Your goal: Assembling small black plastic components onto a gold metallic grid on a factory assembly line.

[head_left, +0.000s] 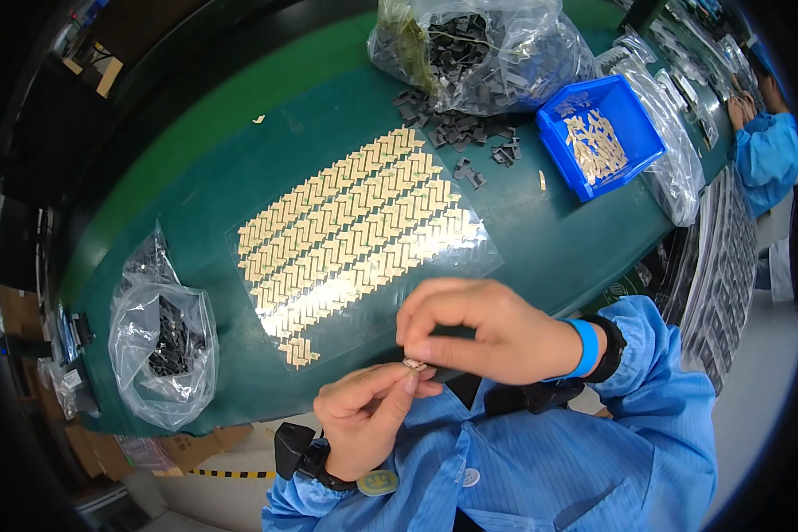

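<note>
Small gold-coloured piece (414, 363) pinched between the fingertips of both your hands, held just above the near edge of the green table (541, 239). Your right hand (488, 332) has its fingers closed down on it from above; your left hand (368, 417) presses thumb and forefinger together on it from below. Just beyond the hands, a clear sheet (355, 235) carries rows of gold pieces in a herringbone pattern. Far left, a plastic bag of dark parts (164, 341). Far side: a larger bag of dark parts (483, 49), loose dark parts (457, 133) beside it, and a blue bin (598, 133) holding gold pieces. Another person's blue sleeve (767, 160) at upper right.
</note>
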Motion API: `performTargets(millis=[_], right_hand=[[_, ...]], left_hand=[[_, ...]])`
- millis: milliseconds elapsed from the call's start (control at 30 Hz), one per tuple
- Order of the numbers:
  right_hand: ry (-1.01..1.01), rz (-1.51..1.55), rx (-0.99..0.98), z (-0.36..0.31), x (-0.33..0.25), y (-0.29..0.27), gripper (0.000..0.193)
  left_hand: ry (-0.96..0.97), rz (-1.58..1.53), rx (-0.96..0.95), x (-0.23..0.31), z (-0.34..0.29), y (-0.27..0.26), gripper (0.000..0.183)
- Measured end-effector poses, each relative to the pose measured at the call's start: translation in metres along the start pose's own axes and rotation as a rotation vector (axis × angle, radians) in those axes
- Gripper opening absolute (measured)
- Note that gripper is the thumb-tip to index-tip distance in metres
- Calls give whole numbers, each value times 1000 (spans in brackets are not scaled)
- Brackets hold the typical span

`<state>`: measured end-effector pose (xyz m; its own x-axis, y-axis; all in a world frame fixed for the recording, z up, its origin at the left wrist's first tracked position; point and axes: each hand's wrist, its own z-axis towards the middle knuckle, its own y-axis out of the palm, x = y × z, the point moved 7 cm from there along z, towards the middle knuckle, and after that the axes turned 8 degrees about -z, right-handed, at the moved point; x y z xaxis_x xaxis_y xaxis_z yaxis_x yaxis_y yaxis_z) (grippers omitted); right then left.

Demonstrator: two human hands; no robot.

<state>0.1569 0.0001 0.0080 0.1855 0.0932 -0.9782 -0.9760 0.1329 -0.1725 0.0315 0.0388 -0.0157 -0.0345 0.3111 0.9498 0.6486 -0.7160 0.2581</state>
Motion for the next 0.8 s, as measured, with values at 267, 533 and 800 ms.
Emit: performTargets(millis=[267,533,800], right_hand=[[197,99,102,-10,13,-4,13],[139,-19,114,-9,8,5,10],[124,-2,31,-7,5,4,9]], left_hand=[[-61,-261,224,-6,2,-11,17],[-52,-223,153,-6,4,-8,18],[186,-15,142,9,8,-12,16]])
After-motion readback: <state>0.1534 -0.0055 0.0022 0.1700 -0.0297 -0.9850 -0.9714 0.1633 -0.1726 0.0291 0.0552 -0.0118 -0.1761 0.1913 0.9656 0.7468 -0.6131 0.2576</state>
